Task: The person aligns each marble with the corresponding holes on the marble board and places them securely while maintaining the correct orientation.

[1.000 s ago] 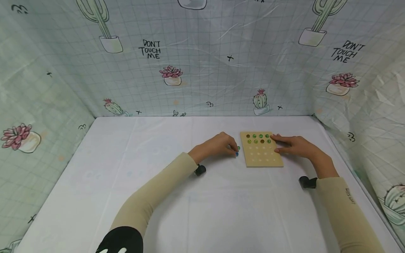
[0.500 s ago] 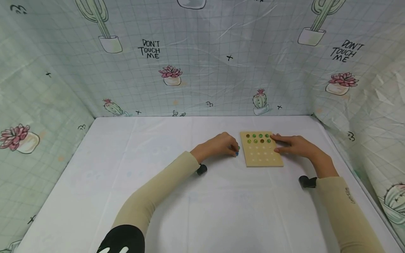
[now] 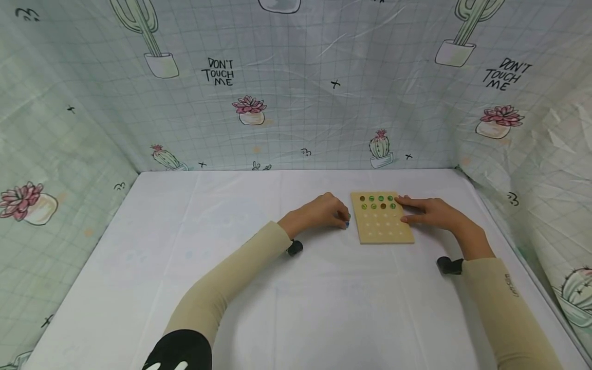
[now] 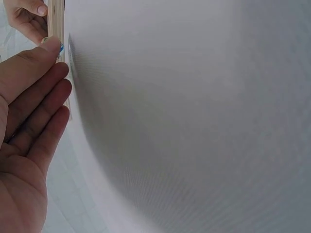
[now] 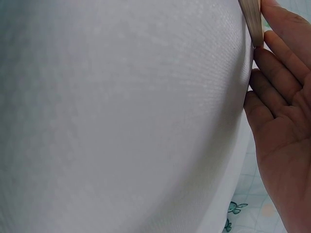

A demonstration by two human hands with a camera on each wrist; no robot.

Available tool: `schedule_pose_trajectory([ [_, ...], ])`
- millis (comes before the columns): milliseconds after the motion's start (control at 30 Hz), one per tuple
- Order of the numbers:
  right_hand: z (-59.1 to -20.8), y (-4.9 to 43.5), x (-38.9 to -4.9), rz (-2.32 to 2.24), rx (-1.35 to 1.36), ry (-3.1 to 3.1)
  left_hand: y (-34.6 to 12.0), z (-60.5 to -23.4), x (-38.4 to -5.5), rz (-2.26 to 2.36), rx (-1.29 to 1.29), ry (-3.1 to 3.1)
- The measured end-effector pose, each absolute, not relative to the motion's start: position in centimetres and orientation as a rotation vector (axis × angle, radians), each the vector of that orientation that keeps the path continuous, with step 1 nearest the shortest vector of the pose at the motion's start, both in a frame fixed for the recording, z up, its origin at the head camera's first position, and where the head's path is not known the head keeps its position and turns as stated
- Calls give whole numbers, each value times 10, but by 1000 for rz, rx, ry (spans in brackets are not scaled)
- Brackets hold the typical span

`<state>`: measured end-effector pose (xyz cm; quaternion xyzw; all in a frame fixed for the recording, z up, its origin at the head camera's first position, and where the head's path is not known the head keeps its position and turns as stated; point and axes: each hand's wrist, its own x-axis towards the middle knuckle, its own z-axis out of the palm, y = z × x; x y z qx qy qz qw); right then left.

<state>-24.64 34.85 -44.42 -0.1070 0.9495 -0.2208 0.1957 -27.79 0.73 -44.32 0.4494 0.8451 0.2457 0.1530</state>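
Note:
A square wooden board (image 3: 386,228) with rows of small hollows lies on the white table. Green and brownish glass marbles (image 3: 381,198) fill the hollows of its two far rows. My left hand (image 3: 324,211) is just left of the board and pinches a small blue-green glass marble (image 4: 61,48) between thumb and forefinger; most of it is hidden by the fingers. At the right edge, my right hand (image 3: 432,211) touches the board with thumb and fingers extended. In the right wrist view, the fingertips lie against the board's side (image 5: 251,22).
The white table (image 3: 324,303) reaches a printed cloth backdrop (image 3: 296,103) at the back and cloth sides at left and right. Each wrist carries a black camera, one on the left (image 3: 295,248) and one on the right (image 3: 450,265).
Over the last second my left hand has shifted slightly right and turned a little, so less of the marble shows. The right hand and board look unmoved.

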Motion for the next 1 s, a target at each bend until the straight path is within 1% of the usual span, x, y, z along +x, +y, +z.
schedule_pose_trajectory([
  [633,-441,347,-246,-624,-300,2661,30,-429,-275,741,1381,2461],
  [1000,-439,347,-246,-620,-299,2649,42,-427,-279,808,1237,2557],
])
